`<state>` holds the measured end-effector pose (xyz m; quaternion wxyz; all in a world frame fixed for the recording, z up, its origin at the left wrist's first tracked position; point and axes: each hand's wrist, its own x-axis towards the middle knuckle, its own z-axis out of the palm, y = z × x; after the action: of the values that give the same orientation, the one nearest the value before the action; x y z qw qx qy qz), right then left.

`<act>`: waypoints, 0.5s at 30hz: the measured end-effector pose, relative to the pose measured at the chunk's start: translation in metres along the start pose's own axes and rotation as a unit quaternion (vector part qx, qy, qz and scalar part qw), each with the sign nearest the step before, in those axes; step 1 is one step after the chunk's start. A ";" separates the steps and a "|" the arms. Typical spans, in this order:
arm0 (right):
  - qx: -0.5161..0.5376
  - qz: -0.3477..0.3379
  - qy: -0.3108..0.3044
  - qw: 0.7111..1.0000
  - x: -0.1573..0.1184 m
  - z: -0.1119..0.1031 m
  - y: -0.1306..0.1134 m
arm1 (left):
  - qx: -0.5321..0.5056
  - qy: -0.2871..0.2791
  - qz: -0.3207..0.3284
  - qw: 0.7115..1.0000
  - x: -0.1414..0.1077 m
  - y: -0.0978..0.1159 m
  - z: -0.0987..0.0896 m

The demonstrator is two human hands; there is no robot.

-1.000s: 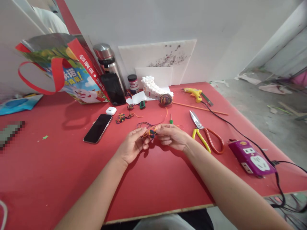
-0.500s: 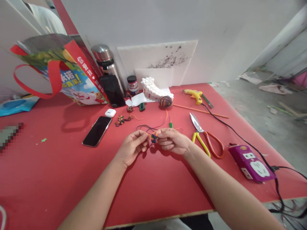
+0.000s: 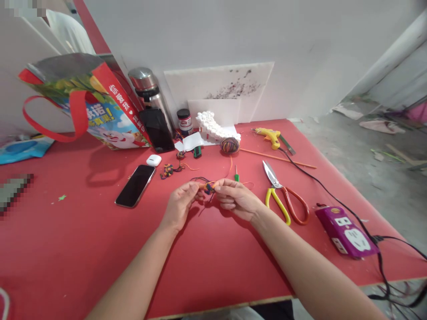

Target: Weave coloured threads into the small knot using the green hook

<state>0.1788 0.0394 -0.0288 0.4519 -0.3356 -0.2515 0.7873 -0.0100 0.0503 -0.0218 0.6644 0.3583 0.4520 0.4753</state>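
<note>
A small knotted piece of multicoloured yarn [image 3: 209,188] is stretched between my two hands, above the red table [image 3: 213,266]. My left hand [image 3: 183,201] pinches its left end between thumb and forefinger. At the other end, the fingertips of my right hand [image 3: 237,198] are closed on it. Loose strands trail behind and below the piece, and one orange strand runs back toward a ball of dark mixed yarn [image 3: 230,145]. Just beyond my right hand lies a green-handled thin tool [image 3: 236,177]. A similar yarn piece [image 3: 167,170] rests to the left.
Large scissors [image 3: 280,191] lie right of my hands, near a purple power socket block [image 3: 347,233] with a cable. A yellow glue gun [image 3: 270,137] is farther back. On the left are a phone [image 3: 136,186], a steel flask [image 3: 151,93] and a bag [image 3: 100,120].
Both hands have shifted slightly left with the yarn piece, which is turned a little between the fingertips. The camera view has tilted slightly, so the surroundings sit a bit lower.
</note>
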 end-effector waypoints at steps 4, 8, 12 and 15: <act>-0.031 -0.017 0.026 0.999 -0.001 0.009 0.007 | -0.006 -0.013 -0.026 1.000 -0.003 -0.004 0.005; -0.066 -0.048 0.052 0.995 -0.002 0.010 0.005 | -0.018 -0.018 -0.046 0.999 -0.006 -0.001 0.006; -0.089 -0.133 0.107 0.981 -0.005 0.004 -0.004 | -0.017 -0.038 -0.073 0.996 -0.006 0.005 0.004; -0.160 -0.169 0.079 0.969 -0.006 0.002 -0.003 | -0.008 -0.055 -0.093 0.994 -0.006 0.007 0.003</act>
<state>0.1812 0.0353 -0.0231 0.5375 -0.4172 -0.3911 0.6198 -0.0106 0.0460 -0.0132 0.7323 0.3349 0.4422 0.3950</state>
